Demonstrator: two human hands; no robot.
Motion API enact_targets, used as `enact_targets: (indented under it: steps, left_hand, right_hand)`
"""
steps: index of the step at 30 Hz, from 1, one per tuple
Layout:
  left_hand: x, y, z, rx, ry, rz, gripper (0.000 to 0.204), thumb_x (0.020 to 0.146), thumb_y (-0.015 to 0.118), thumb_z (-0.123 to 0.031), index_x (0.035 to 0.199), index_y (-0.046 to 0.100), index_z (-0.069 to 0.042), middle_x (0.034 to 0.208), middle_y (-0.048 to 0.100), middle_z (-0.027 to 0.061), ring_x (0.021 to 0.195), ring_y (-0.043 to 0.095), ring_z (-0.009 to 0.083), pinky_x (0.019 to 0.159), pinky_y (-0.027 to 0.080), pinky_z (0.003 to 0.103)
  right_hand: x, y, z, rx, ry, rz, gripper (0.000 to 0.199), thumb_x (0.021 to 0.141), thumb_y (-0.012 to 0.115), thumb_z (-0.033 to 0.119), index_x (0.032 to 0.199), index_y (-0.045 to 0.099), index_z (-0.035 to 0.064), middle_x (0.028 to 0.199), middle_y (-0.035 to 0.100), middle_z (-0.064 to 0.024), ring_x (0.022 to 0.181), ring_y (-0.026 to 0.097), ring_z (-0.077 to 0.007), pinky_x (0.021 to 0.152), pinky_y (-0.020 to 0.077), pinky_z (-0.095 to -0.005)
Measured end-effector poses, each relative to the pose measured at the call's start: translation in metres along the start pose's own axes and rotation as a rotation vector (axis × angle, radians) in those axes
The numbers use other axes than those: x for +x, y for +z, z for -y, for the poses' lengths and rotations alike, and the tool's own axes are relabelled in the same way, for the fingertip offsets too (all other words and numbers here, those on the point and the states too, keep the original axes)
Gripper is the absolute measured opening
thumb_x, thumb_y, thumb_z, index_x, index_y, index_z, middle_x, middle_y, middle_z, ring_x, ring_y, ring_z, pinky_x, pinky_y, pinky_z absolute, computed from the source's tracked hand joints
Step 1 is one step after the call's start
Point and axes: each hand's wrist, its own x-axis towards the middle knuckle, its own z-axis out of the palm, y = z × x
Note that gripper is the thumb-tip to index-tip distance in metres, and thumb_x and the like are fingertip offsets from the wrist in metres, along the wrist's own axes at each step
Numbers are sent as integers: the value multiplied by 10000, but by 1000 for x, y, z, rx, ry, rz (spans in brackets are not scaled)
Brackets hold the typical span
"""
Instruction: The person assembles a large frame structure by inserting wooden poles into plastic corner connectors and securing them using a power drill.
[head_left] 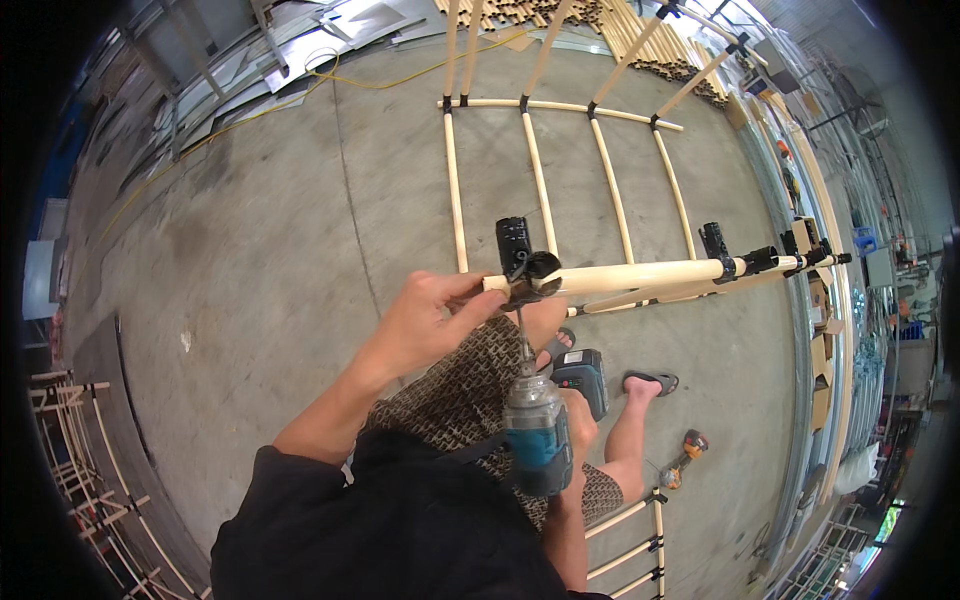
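Observation:
My left hand (425, 320) pinches the short cream pipe end (495, 285) that sticks out past a black pipe joint (514, 242). From that joint a long cream pipe (645, 275) runs off to the right, with another black joint (714, 242) farther along it. My right hand (580, 425) is wrapped round the handle of a teal and grey cordless power driver (535, 440). The driver points away from me, its bit reaching up to the underside of the near joint. Whether the tip sits in a screw is hidden.
Cream pipes with black joints form a tall frame (560, 106) ahead on the concrete floor (270, 250). An orange power tool (686, 458) lies right of my foot. More pipe frames (100, 480) stand at lower left; a yellow cable (225, 125) crosses the floor near stacked sheets.

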Motion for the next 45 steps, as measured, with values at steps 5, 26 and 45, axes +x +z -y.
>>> enact_targets:
  steps: [5,26,45]
  left_hand:
    - [0,4,7,44,46,-68,249,941,667,-178,1062,720,32,756,721,102,660,659,107,630,517,294]
    - [-9,-4,12,108,3,-97,324,1027,555,-228,1098,683,61,1010,721,117,814,722,197,636,507,275]
    - [75,162,-148,602,239,295,219,892,691,-119,1094,695,-33,1001,721,137,935,693,272,835,509,353]
  right_hand:
    - [0,-4,-9,-33,-48,0,303,735,666,78,1032,674,18,943,667,-139,904,648,-328,810,496,-391]
    - [-6,-13,-15,-154,-197,14,381,803,603,129,1174,616,46,922,589,-93,867,612,-249,788,488,-358]
    - [2,-89,-248,511,139,-348,157,783,752,80,918,700,19,788,697,-73,701,659,-182,633,512,-315]
